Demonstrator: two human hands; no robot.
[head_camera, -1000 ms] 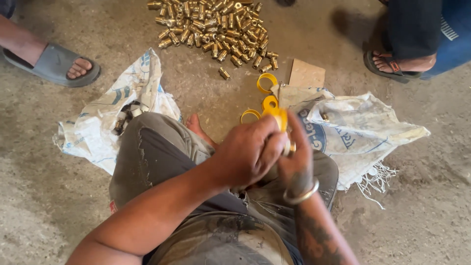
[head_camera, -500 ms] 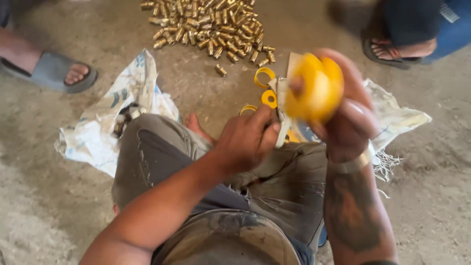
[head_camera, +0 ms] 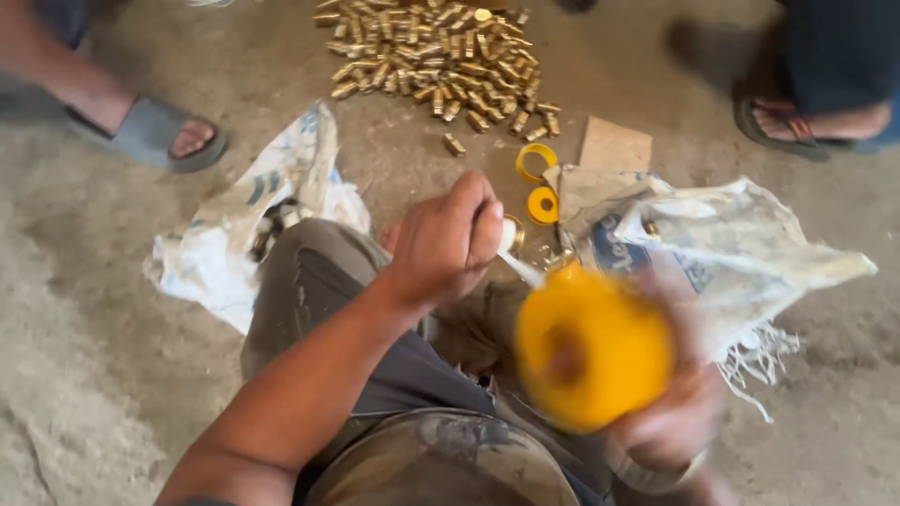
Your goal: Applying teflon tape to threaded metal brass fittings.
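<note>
Pinching a small fitting, the left hand (head_camera: 441,248) is closed over it above the raised knee, fingers curled tight so that only a pale end shows at the fingertips; what kind of fitting it is I cannot tell. A thin white tape strip (head_camera: 523,270) runs from that end down and to the right toward the yellow tape spool (head_camera: 591,345), which is blurred and sits in the right hand (head_camera: 670,422), gripped from beneath with the palm wrapped around its far side. The spool lies lower and to the right of the left hand, near it but apart, joined only by the strip.

To wind well, I judge the strip should stay taut and flat, the spool kept close to the fitting, and the left fingers clear of the part being wrapped.

On the concrete floor (head_camera: 75,356) beyond the hands, a heap of brass fittings (head_camera: 436,56) lies toward the far edge, two more yellow spools (head_camera: 539,183) rest between heap and knee, and white woven sacks (head_camera: 731,234) spread at either side. Other people's sandalled feet (head_camera: 169,141) stand at the far left and far right.
</note>
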